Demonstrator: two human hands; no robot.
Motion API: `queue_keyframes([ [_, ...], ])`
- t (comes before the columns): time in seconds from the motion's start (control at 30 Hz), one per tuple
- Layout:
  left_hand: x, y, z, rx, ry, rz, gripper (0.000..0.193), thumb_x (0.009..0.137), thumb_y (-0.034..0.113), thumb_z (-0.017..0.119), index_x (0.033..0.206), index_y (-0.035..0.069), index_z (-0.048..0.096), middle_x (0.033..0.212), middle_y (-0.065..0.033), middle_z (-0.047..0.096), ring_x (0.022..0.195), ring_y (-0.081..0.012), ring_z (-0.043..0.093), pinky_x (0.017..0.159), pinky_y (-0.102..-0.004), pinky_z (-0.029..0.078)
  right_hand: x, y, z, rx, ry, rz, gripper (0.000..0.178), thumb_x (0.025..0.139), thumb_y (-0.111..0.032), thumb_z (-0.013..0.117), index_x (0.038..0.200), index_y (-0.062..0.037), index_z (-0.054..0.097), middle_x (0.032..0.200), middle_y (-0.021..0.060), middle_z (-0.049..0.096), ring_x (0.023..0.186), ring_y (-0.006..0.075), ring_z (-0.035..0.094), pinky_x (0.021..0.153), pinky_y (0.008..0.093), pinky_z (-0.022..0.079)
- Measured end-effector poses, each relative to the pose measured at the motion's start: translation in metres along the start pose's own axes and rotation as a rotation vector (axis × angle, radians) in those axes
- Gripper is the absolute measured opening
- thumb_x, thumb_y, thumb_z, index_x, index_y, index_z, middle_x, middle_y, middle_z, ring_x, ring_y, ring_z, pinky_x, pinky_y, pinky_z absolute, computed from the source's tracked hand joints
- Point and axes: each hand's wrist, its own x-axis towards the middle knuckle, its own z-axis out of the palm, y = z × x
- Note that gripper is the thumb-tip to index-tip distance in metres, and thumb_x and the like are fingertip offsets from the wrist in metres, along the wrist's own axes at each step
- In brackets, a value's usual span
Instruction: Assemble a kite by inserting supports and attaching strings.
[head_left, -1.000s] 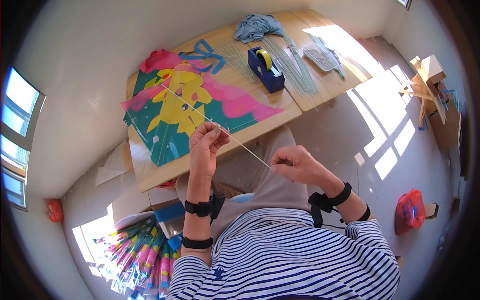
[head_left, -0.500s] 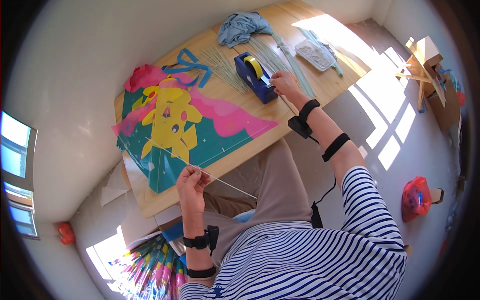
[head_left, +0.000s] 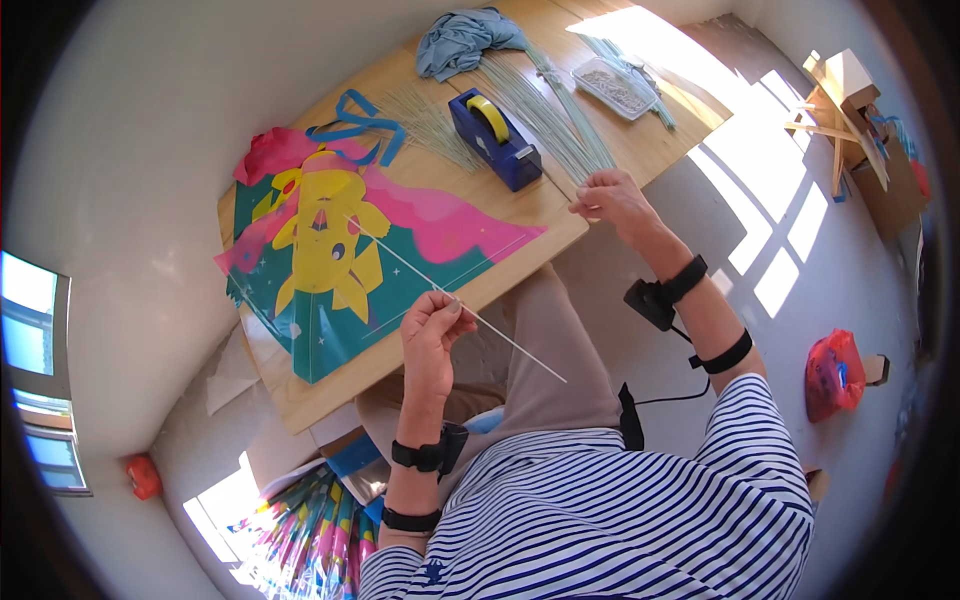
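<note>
My left hand (head_left: 432,340) pinches a thin white rod (head_left: 520,349) near its middle; the rod slants over the front edge of the table and my lap. Beneath its far end lies a kite (head_left: 415,280), a teal and pink printed sheet with a yellow cartoon figure. My right hand (head_left: 618,206) hovers by the table's front edge, thumb and fingers pressed together. Whatever is between those fingertips is too small to name. Nearest to it stands a blue tape dispenser (head_left: 497,140) with a yellow-cored roll, not touched by either hand.
Pale thin rods (head_left: 550,110) lie in bundles on the wooden table (head_left: 340,390). Behind them are a bluish cloth (head_left: 465,42), a clear tray of small pieces (head_left: 615,88) and blue ribbon (head_left: 365,130). Folded colourful sheets (head_left: 310,530) rest at lower left; a red bag (head_left: 835,375) sits on the floor.
My right hand has moved away from the tape dispenser, to the right and nearer to me. My left hand has shifted right and slightly farther away with the rod, which now slants more steeply.
</note>
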Motion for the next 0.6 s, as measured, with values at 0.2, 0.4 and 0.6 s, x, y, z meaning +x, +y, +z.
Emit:
queue_keyframes([
  [0.2,0.018,-0.051,0.086,0.075,-0.229,-0.156,0.008,0.096,0.009,0.057,0.092,0.007,0.063,0.084,-0.0051,0.069,0.077,-0.0127,0.066,0.077,-0.0271,0.054,-0.217,0.022,-0.040,0.011,0.232,0.102,0.013,0.092,-0.012,0.064,0.086,0.0000,0.064,0.081,0.0043,0.064,0.082,0.0153,0.067,0.082,0.0295,0.053],
  [0.4,0.043,-0.090,0.124,0.156,-0.268,-0.246,0.008,0.095,0.013,0.059,0.091,0.008,0.063,0.082,-0.0044,0.069,0.076,-0.0112,0.065,0.075,-0.0266,0.053,-0.224,0.045,-0.032,0.062,0.233,0.161,0.011,0.093,-0.011,0.062,0.086,-0.0013,0.063,0.079,0.0027,0.062,0.076,0.0136,0.065,0.078,0.0288,0.052],
  [0.6,0.052,-0.091,0.140,0.223,-0.254,-0.207,0.008,0.094,0.013,0.060,0.089,0.008,0.063,0.080,-0.0047,0.070,0.073,-0.0117,0.065,0.071,-0.0266,0.054,-0.229,0.049,-0.039,0.125,0.183,0.172,0.008,0.091,-0.007,0.063,0.086,-0.0010,0.063,0.078,0.0022,0.061,0.068,0.0114,0.060,0.067,0.0262,0.051],
])
